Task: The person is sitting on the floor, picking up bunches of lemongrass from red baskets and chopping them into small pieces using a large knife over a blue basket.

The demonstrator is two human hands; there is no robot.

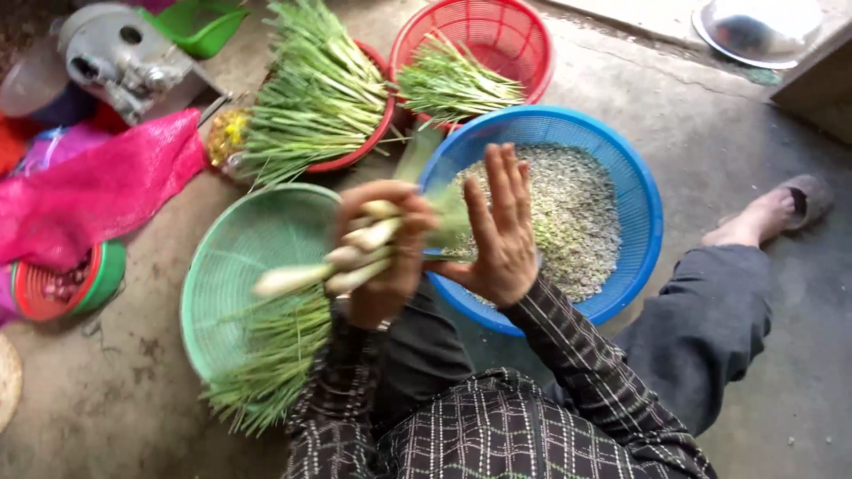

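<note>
My left hand (383,257) grips a small bunch of green onions (351,257), their white bulb ends pointing left and the green tops running right behind my right hand. My right hand (499,232) is open and flat, fingers spread, its palm against the green tops of the bunch. Both hands hover between a green basket (232,257) on the left and a blue basket (635,191) on the right. Thin green stalks (266,368) lie in the green basket. The blue basket holds finely chopped pale green pieces (572,213).
Two red baskets (510,35) at the back carry piles of long green stalks (311,98). A pink mesh bag (98,191) and a metal machine (120,53) lie at the left. My leg and sandalled foot (781,208) stretch out right. A metal bowl (759,27) sits far right.
</note>
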